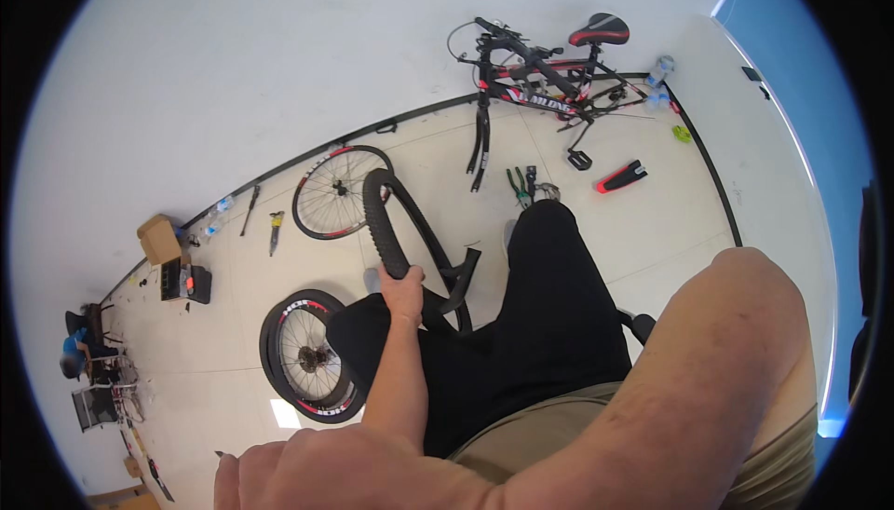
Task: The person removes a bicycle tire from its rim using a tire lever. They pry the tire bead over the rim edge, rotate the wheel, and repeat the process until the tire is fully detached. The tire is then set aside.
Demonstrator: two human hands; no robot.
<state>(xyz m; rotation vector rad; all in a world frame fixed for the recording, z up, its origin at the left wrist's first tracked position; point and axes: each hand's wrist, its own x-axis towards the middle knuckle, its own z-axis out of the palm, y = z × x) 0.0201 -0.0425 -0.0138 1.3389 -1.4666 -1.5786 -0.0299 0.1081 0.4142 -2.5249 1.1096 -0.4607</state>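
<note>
My left hand [403, 293] is closed around a black knobby bicycle tyre [377, 220], a narrow loop standing over my lap between my knees. A flat black rubber piece [461, 279], perhaps an inner tube, sticks out from the tyre's lower right part. My right arm crosses in front of my body, and my right hand [307, 468] is very near the camera at the lower left, its fingers bent; a small dark tip shows beside them, and what it grips is hidden. Left of my knee lies a wheel with a tyre and cassette [312, 358]; a bare spoked wheel [340, 189] lies beyond.
A bicycle frame [538, 94] without wheels stands by the wall. Green-handled pliers [519, 187] and other tools lie ahead of my knee, a red-black mudguard [621, 177] to the right. A toolbox [183, 281], cardboard box [160, 239] and seated person [80, 353] are at left.
</note>
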